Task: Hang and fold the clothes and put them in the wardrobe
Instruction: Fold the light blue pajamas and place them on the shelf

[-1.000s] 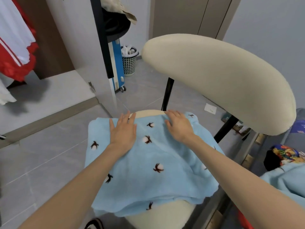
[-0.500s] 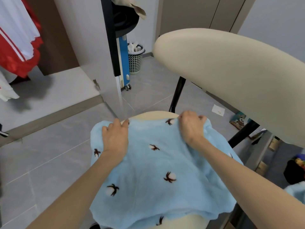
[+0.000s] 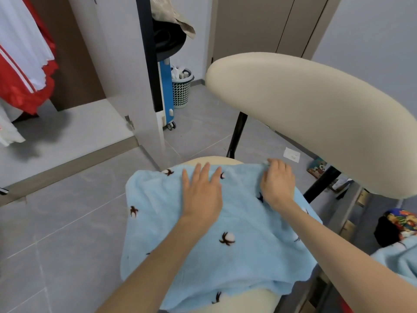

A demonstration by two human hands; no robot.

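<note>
Blue at centre: presses the cloth [image 3: 225, 256] flat onto the seat [image 3: 243, 300] with the left hand [image 3: 203, 195], palm down, fingers straight and spread toward 12 o'clock, likely to pin the fleece while the other side gets worked. Pinches the far edge at 1 o'clock with the right hand [image 3: 277, 184], fingers curled round a small tuft of fabric, seemingly to tug that corner square or begin a fold. Lets the near hem droop over the seat's front at 6 o'clock and the left flank hang off toward 8. Looks early in the fold: shows no crisp crease yet, only ripples. Has the wardrobe [image 3: 67, 132] at 10 o'clock, door [image 3: 117, 64] swung open, with red-and-white clothes [image 3: 22, 64] hanging inside, so probably means a short carry once folded. Must mind the backrest [image 3: 304, 123], looming from 12 to 3 just over the right hand and crowding any lift on that side. Also takes in a basket [image 3: 181, 91] and a blue unit [image 3: 167, 91] at 12 beyond the door edge, a paper scrap [image 3: 292, 154] on the tiles at 1, and a second blue cloth [image 3: 397, 256] at 4 beside a dark floral bundle [image 3: 401, 222]; cannot tell what that bundle is.
</note>
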